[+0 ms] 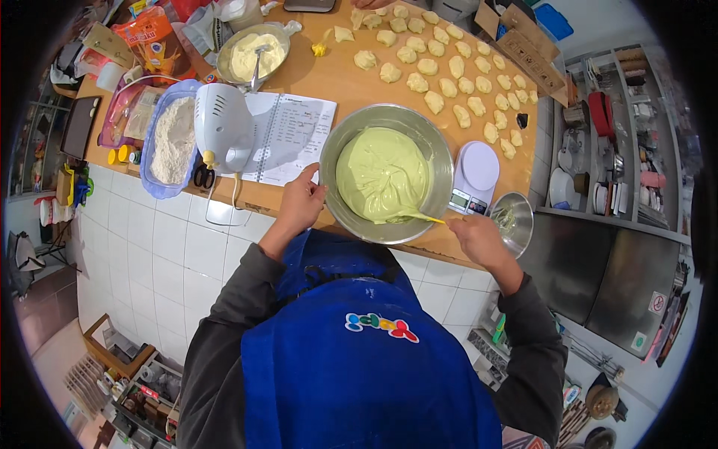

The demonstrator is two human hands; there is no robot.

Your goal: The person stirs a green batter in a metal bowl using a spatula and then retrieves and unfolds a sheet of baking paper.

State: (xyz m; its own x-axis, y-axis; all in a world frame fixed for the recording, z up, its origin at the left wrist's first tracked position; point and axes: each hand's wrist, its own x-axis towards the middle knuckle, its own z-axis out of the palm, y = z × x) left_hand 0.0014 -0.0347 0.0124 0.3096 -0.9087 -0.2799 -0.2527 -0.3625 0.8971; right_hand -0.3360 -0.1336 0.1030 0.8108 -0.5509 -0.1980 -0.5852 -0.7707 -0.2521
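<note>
A large steel bowl (334, 150) holds pale green batter (378, 168) at the wooden table's front edge. My left hand (301, 200) grips the bowl's left rim. My right hand (479, 241) holds a yellow-handled spatula (430, 218), whose head is in the batter at the lower right. Left of the bowl lie an open notebook (292, 138) and a white hand mixer (221, 127). Right of it stand a white digital scale (476, 168) and a small steel bowl (516, 213).
Several dough pieces (437, 101) cover the back right of the table (336, 82). A flour tub (172, 142) and cream bowl (247, 60) stand left. Another person's hand (368, 4) shows at the far edge. A cardboard box (527, 60) and shelving (598, 172) are right.
</note>
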